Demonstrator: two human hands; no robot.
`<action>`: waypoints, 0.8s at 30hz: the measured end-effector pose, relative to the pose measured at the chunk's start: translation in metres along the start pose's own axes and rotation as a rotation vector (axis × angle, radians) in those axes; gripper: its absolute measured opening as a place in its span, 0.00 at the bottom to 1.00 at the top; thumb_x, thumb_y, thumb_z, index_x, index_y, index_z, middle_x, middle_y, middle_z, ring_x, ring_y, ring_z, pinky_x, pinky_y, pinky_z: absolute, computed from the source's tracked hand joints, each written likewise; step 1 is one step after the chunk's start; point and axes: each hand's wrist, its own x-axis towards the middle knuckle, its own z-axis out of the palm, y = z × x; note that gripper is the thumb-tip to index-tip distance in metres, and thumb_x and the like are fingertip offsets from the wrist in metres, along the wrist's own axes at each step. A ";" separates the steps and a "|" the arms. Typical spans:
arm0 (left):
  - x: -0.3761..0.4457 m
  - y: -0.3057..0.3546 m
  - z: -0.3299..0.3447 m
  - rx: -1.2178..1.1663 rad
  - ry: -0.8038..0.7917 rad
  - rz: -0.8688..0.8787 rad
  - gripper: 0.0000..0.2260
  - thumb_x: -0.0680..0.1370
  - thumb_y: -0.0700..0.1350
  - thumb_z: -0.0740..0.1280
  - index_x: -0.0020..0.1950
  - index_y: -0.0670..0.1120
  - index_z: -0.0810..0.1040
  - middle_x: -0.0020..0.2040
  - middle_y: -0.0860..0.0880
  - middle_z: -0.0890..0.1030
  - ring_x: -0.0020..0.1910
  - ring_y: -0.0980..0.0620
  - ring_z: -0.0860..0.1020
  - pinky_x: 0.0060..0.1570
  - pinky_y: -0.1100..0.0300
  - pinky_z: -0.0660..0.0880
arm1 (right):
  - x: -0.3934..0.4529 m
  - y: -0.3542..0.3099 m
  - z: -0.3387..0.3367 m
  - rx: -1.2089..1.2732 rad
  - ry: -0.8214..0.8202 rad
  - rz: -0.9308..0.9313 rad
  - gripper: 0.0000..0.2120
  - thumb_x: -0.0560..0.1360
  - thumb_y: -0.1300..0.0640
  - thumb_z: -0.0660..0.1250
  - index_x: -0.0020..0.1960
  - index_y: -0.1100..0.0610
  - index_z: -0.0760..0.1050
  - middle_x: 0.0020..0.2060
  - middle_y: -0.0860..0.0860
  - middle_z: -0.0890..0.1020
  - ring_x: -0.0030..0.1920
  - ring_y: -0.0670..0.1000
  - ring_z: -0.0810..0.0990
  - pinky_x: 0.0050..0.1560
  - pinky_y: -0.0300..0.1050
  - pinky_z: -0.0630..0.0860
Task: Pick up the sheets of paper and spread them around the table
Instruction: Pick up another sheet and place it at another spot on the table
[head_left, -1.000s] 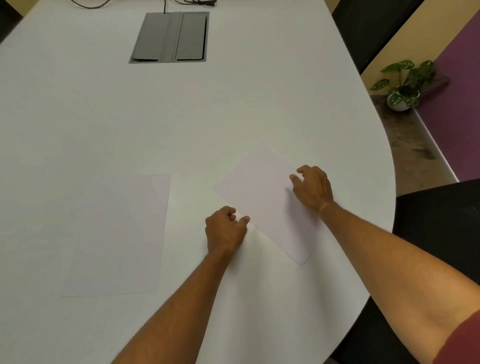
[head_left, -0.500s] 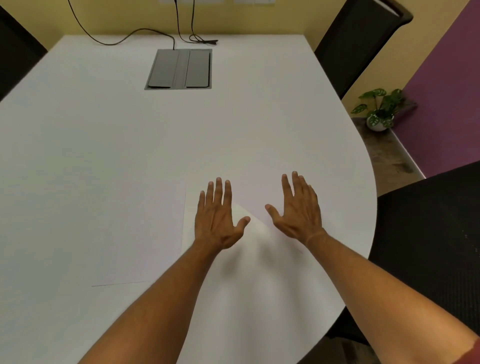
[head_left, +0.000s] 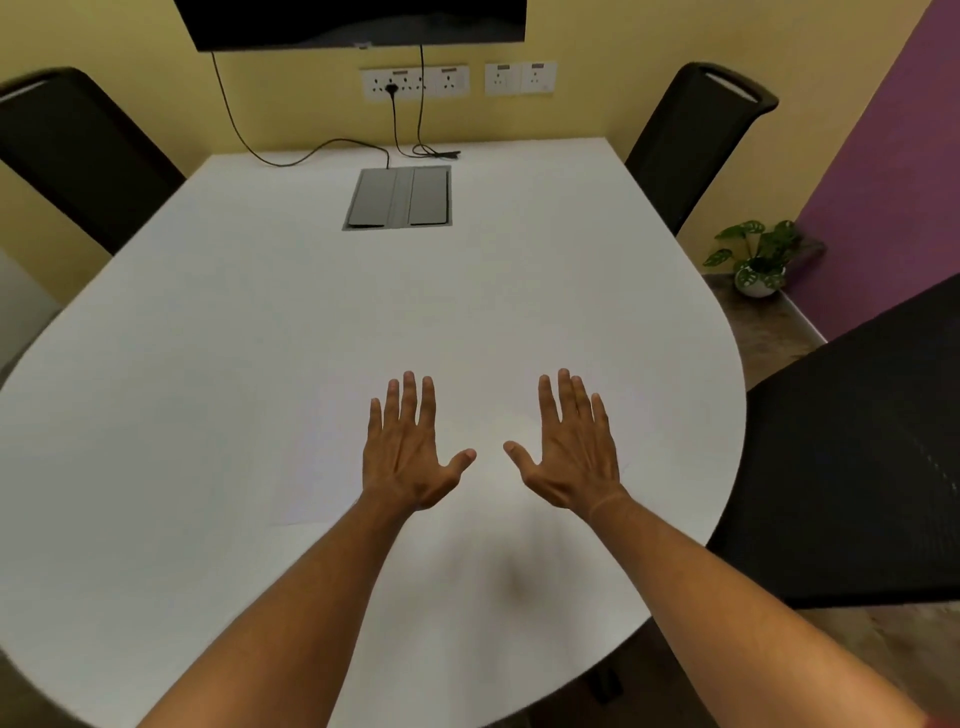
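A white sheet of paper (head_left: 322, 457) lies flat on the white table (head_left: 208, 312), just left of my left hand; its lower edge shows faintly. A second sheet (head_left: 498, 415) lies under and between my hands, almost invisible against the tabletop. My left hand (head_left: 408, 447) is held palm down with fingers spread, holding nothing. My right hand (head_left: 569, 447) is the same, fingers apart, over the second sheet. Whether the palms touch the paper cannot be told.
A grey cable hatch (head_left: 399, 197) is set into the far middle of the table, with black cables (head_left: 311, 153) behind it. Black chairs stand at far left (head_left: 78, 150), far right (head_left: 691, 140) and near right (head_left: 857, 467). A potted plant (head_left: 756, 265) sits on the floor.
Both hands went from pinching the right-hand sheet's edges to lying open and flat. The camera tilted up, so the wall, screen and chairs came into view.
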 end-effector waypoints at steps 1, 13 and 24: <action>-0.010 -0.005 -0.002 0.004 0.000 -0.004 0.47 0.71 0.73 0.44 0.78 0.46 0.30 0.79 0.43 0.33 0.78 0.43 0.33 0.76 0.45 0.36 | -0.007 -0.006 -0.002 0.002 0.003 -0.006 0.45 0.75 0.32 0.51 0.80 0.56 0.38 0.79 0.58 0.42 0.79 0.58 0.40 0.77 0.56 0.39; -0.047 -0.079 -0.020 -0.038 0.042 -0.070 0.46 0.75 0.71 0.52 0.79 0.46 0.32 0.80 0.42 0.35 0.79 0.43 0.36 0.77 0.45 0.38 | -0.017 -0.083 -0.011 0.012 0.003 -0.059 0.45 0.75 0.32 0.51 0.80 0.56 0.39 0.79 0.59 0.43 0.79 0.58 0.41 0.78 0.57 0.41; 0.003 -0.197 0.020 -0.163 -0.131 -0.157 0.46 0.76 0.68 0.56 0.80 0.44 0.36 0.80 0.42 0.38 0.79 0.43 0.38 0.77 0.46 0.39 | 0.053 -0.182 0.054 0.072 -0.104 0.029 0.46 0.75 0.34 0.59 0.80 0.57 0.42 0.79 0.60 0.48 0.80 0.58 0.46 0.78 0.55 0.43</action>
